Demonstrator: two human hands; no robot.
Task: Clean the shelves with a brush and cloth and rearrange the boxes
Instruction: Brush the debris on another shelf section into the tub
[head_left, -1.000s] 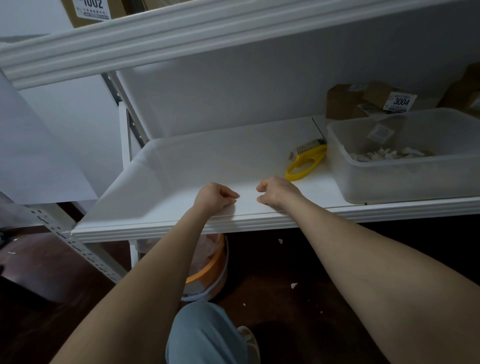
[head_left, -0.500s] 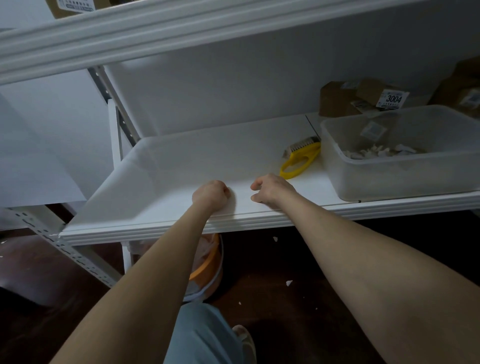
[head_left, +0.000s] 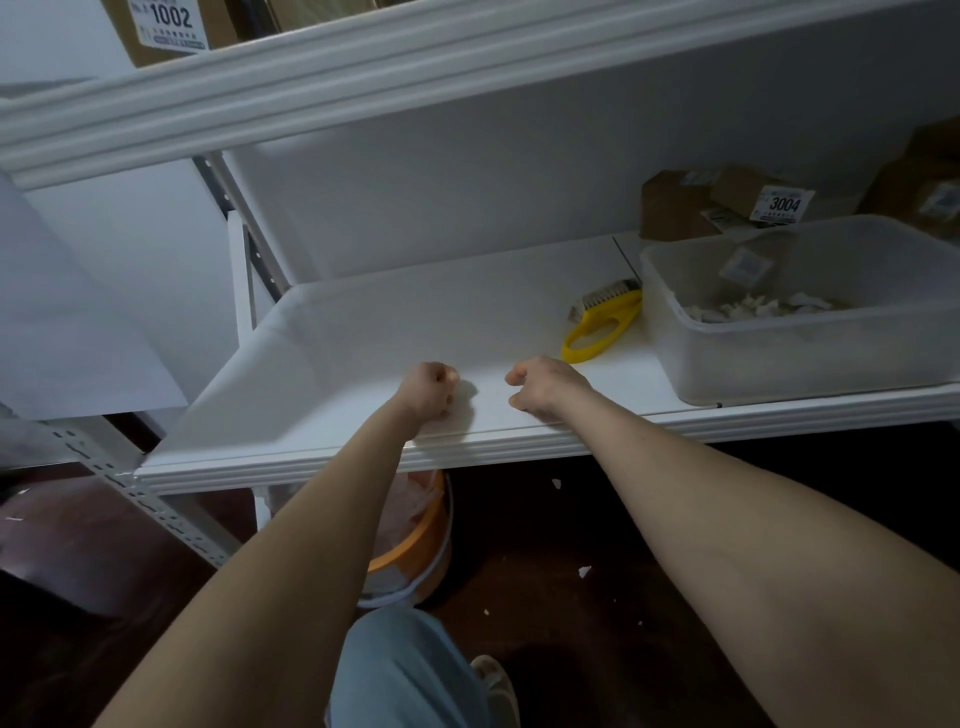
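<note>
My left hand (head_left: 428, 388) is curled into a fist and rests on the white sheet (head_left: 363, 343) that covers the shelf (head_left: 311, 470), near its front edge. My right hand (head_left: 543, 384) rests a little to the right, fingers curled inward, with nothing visible in it. A yellow-handled brush (head_left: 597, 332) lies on the shelf beyond my right hand, against a translucent plastic bin (head_left: 779, 353) that holds white scraps. Brown cardboard boxes (head_left: 722, 205), one labelled 3004, stand behind the bin. No cloth is in view.
The upper shelf (head_left: 363, 83) carries a box labelled 1002 (head_left: 166, 26). An orange and white bucket (head_left: 415, 545) stands on the dark floor below the shelf. White scraps lie scattered on the floor. A perforated metal upright (head_left: 156, 509) runs at the left.
My left hand has rolled into a tighter fist and the two hands have drawn slightly apart. The brush, bin and boxes have stayed put.
</note>
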